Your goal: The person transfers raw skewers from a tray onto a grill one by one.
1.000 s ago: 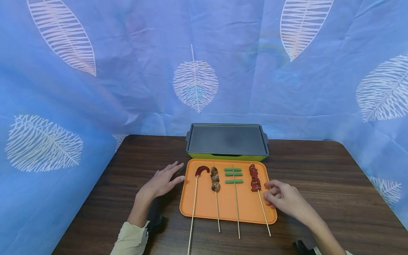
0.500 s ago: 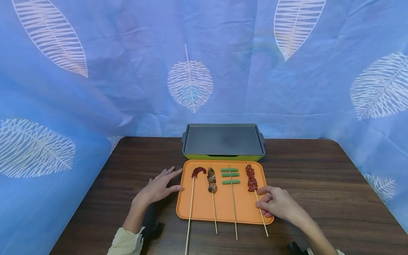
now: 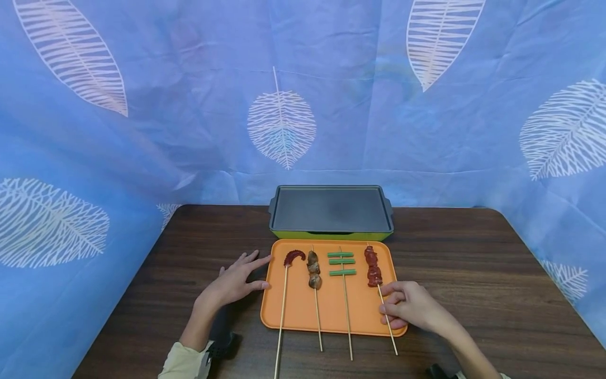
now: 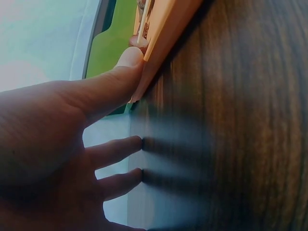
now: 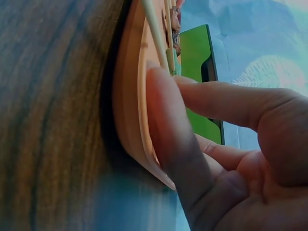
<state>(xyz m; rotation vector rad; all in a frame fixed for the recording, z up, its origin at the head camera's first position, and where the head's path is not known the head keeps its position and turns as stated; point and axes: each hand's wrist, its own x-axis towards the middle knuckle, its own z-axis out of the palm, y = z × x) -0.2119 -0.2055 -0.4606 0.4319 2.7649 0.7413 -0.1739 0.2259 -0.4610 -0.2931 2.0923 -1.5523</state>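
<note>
On an orange tray (image 3: 331, 318) several skewers lie side by side, their sticks jutting past its near edge. At the right is the red meat skewer (image 3: 374, 267); my right hand (image 3: 414, 305) pinches its stick just below the meat. In the right wrist view, the thumb (image 5: 168, 115) and index finger close in on the stick (image 5: 153, 21). My left hand (image 3: 232, 284) lies spread at the tray's left edge, index fingertip and thumb at the rim. Its thumb (image 4: 113, 82) meets the tray edge in the left wrist view, the other fingertips on the table.
Behind the tray stands a green grill with a dark flat plate (image 3: 329, 208). Left of the meat lie a green vegetable skewer (image 3: 342, 261), a brown skewer (image 3: 314, 269) and a dark red curled tentacle skewer (image 3: 294, 257). A blue leaf-print cloth (image 3: 213, 105) hangs behind the table (image 3: 473, 263).
My right hand has moved left from the tray's right edge onto the meat skewer's stick. The left hand stays at the tray's left rim. The head view has shifted slightly.
</note>
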